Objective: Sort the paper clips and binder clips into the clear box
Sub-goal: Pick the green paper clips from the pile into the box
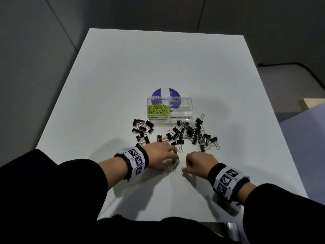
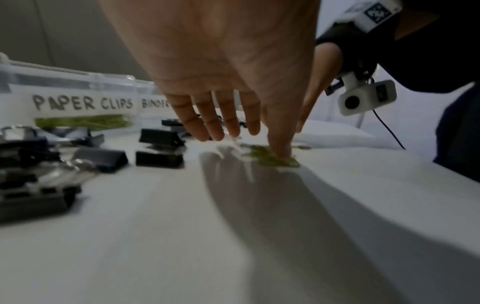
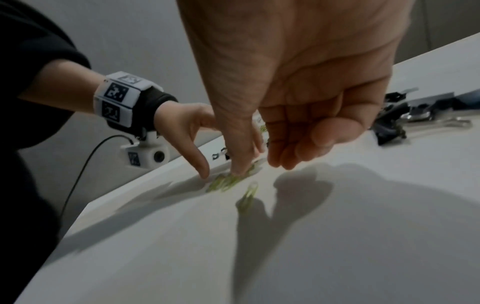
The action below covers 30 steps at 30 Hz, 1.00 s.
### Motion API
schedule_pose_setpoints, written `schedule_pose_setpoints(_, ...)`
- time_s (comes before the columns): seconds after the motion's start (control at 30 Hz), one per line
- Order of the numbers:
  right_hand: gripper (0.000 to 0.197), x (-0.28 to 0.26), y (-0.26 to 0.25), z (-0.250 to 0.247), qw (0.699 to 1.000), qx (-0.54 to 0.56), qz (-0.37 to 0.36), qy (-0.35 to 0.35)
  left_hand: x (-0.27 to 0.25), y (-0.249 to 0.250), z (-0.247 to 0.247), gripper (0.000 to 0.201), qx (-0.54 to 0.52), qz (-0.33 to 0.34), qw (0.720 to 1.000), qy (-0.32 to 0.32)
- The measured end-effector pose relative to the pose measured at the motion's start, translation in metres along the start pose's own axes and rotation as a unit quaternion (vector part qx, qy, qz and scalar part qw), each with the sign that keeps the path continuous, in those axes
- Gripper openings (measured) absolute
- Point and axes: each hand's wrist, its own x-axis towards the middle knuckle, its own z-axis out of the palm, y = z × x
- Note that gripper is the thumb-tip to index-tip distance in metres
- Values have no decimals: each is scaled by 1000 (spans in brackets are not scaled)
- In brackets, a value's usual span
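Nearest the viewer, black sleeves and tagged wristbands are seen at the lower edge of the white table [image 1: 109, 95]. The left hand [image 1: 161, 154] is spread flat-fingered over a small cluster of green paper clips [image 1: 171, 167], its thumb [image 2: 281, 148] pressed down onto them; nothing is gripped. The right hand [image 1: 198, 161] is held just beside it with fingers curled inward — its fingertips are set down by a lone green clip [image 1: 182, 169], but whether that clip is pinched cannot be told, since the wrist views are smeared by blur.

Beyond the hands, black binder clips [image 1: 191, 133] are strewn in two loose heaps, a smaller one [image 1: 142, 128] to the left; single clips within the piles are hard to separate.

Farther back stands the clear box [image 1: 190, 110]. Its left compartment, labelled PAPER CLIPS, is filled with green clips [image 1: 159, 109]; the right one is labelled BINDER CLIPS. Behind it a purple round disc [image 1: 158, 94] is partly hidden — its print is not legible.
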Motion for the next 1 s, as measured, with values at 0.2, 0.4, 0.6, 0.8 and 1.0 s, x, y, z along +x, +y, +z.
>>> schedule_pose_setpoints(0.2,26,-9,-11,17,1000,-2,20,19,-4,9,17,33,21,69,996,47)
schedule_pose_setpoints(0.4,18,-9,-11,17,1000,6,16,16,-8,16,21,29,29,6,999,30)
schedule_pose_setpoints(0.6,19,-8,-12,16,1000,14,5,9,-2,18,13,29,-18,-88,996,-17)
schedule_pose_setpoints(0.8,17,-3,-11,17,999,13,-34,14,-1,14,10,31,-102,-120,987,-18)
schedule_pose_setpoints(1.0,24,2,-15,11,991,96,-64,65,-21,-9,-4,29,-158,-153,974,53)
